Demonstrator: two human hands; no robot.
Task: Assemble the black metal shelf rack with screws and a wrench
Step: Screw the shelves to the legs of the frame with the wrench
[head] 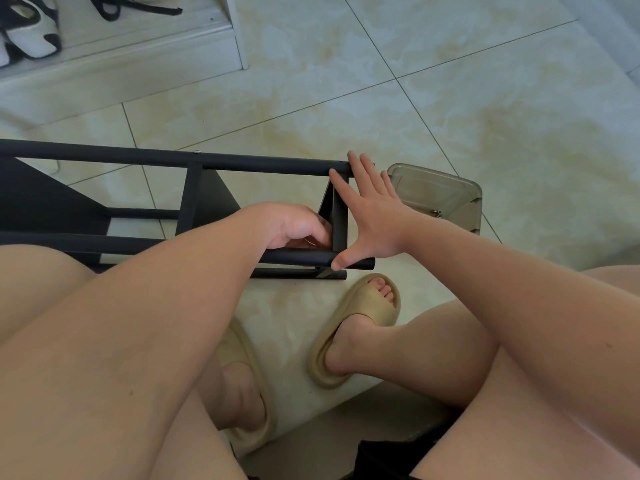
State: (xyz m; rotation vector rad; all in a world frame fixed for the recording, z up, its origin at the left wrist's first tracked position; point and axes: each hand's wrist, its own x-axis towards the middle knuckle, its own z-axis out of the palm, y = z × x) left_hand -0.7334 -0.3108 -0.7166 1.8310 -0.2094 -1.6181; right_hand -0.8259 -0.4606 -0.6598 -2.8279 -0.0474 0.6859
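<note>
Nearest us, slippers (360,327) sit just below the rack (194,199), which lies on its side on the floor (450,98) and runs off the left edge. Left hand (298,226) reaches inside the frame at the end upright (338,220), fingers (323,233) curled. There's a bright glint under them; we cannot tell if it's a wrench or a screw. Right hand (374,216) is spread wide with straight fingers, thumb on the near tube (298,258) end and fingertips on the far tube (263,166), bracing that end. We judge the rack stiff, fairly light hollow steel, with smooth paint, so a bit slippery. Best gripped on round tubes near a joint, not the thin panels (41,199). Tube ends and panel edges could nick. A clear box (436,195) sits just beyond the right hand. There's open floor to the right and beyond, shoes (31,32) far left.
</note>
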